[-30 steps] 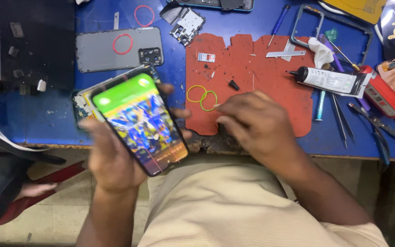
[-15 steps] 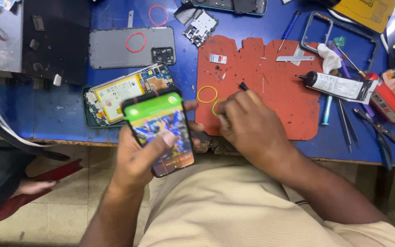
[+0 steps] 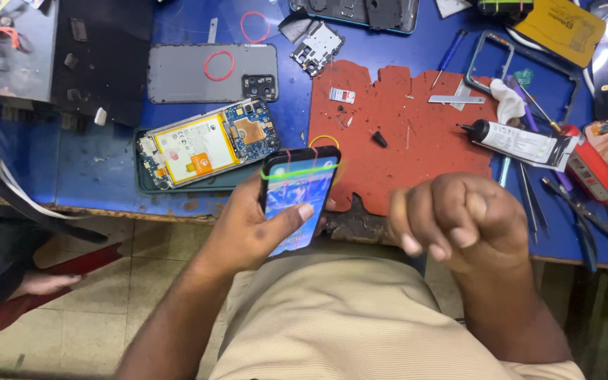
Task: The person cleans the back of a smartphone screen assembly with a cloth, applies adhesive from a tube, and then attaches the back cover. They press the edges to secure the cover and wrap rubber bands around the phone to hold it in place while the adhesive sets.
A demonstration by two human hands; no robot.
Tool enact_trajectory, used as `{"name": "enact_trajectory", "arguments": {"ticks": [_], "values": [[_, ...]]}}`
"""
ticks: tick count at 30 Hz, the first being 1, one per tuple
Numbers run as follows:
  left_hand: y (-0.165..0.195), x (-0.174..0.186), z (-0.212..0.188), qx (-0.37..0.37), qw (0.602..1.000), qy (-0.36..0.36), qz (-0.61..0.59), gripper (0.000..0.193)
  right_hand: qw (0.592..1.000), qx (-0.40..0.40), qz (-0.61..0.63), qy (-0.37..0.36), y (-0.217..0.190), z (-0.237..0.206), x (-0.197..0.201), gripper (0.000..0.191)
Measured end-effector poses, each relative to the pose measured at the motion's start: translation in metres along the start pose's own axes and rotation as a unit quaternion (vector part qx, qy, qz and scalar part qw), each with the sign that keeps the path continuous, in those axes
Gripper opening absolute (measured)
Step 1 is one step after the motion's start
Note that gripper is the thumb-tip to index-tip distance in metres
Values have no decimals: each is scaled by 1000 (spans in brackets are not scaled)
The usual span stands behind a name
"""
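The left hand [image 3: 258,229] grips a smartphone [image 3: 297,198] at the near edge of the blue bench [image 3: 79,176], fingers wrapped behind its body and the thumb lying across the lit, colourful screen. Rubber bands cross the phone near its far end: a green one shows plainly and a reddish one seems to run beside it, so the banding of the screen to the body looks at least begun, perhaps finished. The right hand [image 3: 459,222] hangs in the air to the right of the phone, fingers curled into a loose fist; it is blurred, and whether it pinches anything small I cannot tell.

On the red work mat [image 3: 416,134] just beyond the phone, a yellow rubber band [image 3: 324,139] peeks out at the phone's far end, unused. A small black cap [image 3: 379,138] lies apart from the glue tube [image 3: 518,141], whose black nozzle is bare, so gluing seems to have been done already, though the tube is not yet recapped.

To the left of the phone, another handset lies opened [image 3: 205,148], its yellow-labelled battery and blue circuit board exposed, sitting in its frame. Its grey back cover [image 3: 212,74] rests farther off with a red rubber band [image 3: 219,65] on it, and a second red band [image 3: 253,27] lies on the bench beyond. That handset still needs closing up, by the look of it. Tweezers and screwdrivers [image 3: 564,204] are strewn at the right end of the bench.
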State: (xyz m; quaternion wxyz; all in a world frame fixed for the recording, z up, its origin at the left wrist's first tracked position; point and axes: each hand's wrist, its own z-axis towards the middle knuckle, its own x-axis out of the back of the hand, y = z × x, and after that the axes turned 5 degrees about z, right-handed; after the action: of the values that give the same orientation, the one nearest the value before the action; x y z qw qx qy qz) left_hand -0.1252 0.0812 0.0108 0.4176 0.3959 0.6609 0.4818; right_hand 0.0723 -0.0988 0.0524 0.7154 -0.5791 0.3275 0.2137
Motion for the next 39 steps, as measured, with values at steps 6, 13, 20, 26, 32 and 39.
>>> {"name": "enact_trajectory", "arguments": {"ticks": [6, 13, 20, 26, 32, 39], "values": [[8, -3, -10, 22, 985, -87, -145, 48, 924, 17, -343, 168, 18, -3, -5, 37], [8, -5, -9, 14, 990, -71, -119, 47, 997, 11, -74, 25, 27, -16, 28, 16], [17, -16, -2, -10, 993, -97, -63, 45, 998, 61, -15, 2, 26, -26, 41, 21], [41, -20, 3, -26, 990, -139, 28, 39, 968, 71, -169, 174, -5, -16, -4, 42], [58, -38, 4, -82, 931, -127, 333, 22, 729, 68, -678, -73, -25, 6, -43, 39], [60, -37, 4, 7, 908, -140, 394, 20, 733, 21, -674, -91, -27, 19, -53, 33]]}}
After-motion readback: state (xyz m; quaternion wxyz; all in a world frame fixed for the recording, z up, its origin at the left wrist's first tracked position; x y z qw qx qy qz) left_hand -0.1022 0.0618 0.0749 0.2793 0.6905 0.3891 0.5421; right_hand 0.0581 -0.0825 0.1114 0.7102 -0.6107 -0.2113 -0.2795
